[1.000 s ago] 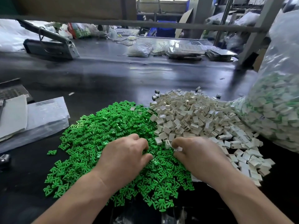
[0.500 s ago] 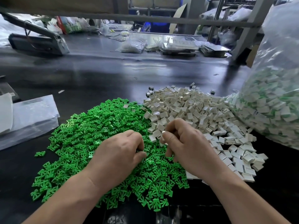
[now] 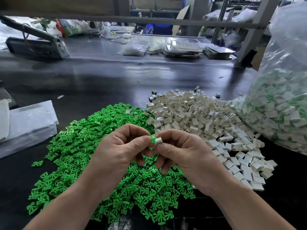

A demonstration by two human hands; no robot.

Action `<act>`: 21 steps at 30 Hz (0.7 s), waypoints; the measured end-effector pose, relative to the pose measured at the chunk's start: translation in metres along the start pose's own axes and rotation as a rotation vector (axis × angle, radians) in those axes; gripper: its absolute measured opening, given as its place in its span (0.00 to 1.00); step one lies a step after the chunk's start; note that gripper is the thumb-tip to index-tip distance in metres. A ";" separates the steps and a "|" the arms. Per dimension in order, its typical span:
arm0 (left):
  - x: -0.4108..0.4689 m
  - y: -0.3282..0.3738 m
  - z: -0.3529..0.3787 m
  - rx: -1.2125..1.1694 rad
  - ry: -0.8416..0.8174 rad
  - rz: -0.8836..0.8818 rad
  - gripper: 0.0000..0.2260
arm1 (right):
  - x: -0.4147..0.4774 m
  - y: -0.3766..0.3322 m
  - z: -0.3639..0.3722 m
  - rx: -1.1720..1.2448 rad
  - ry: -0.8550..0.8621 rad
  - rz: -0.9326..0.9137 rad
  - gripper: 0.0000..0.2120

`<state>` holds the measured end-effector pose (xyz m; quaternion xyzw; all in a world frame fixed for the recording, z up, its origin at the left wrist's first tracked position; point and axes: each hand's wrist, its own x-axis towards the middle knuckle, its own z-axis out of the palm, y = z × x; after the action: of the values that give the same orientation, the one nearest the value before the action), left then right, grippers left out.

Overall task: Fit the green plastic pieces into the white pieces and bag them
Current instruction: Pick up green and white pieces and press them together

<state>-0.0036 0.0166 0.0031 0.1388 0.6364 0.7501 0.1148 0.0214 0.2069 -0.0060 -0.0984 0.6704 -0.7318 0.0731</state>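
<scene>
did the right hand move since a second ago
Yes. The right hand has lifted off the white pile and now pinches a white piece above the green pile, against the green piece in the left hand.

My left hand [image 3: 116, 153] pinched a bright green piece [image 3: 152, 139], and my right hand [image 3: 184, 151] pinched an off-white piece [image 3: 159, 140]. Near and left, the heap of green pieces [image 3: 79, 146] was the same vivid, even green. To the right, the heap of white pieces [image 3: 199, 117] was cream-white, with a few grey faces at its far edge. The tabletop [image 3: 99, 80] was glossy black. The clear bag [image 3: 282, 105] at far right showed white speckled with green. The stack of plastic bags [image 3: 29, 123] at left looked pale bluish-grey.
</scene>
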 end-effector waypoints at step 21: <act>-0.001 -0.002 0.006 -0.075 0.027 -0.009 0.02 | -0.001 -0.009 0.011 0.242 0.046 0.034 0.03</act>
<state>-0.0010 0.0218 0.0022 0.1214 0.6098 0.7747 0.1148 0.0255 0.1977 0.0036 -0.0607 0.5805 -0.8079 0.0815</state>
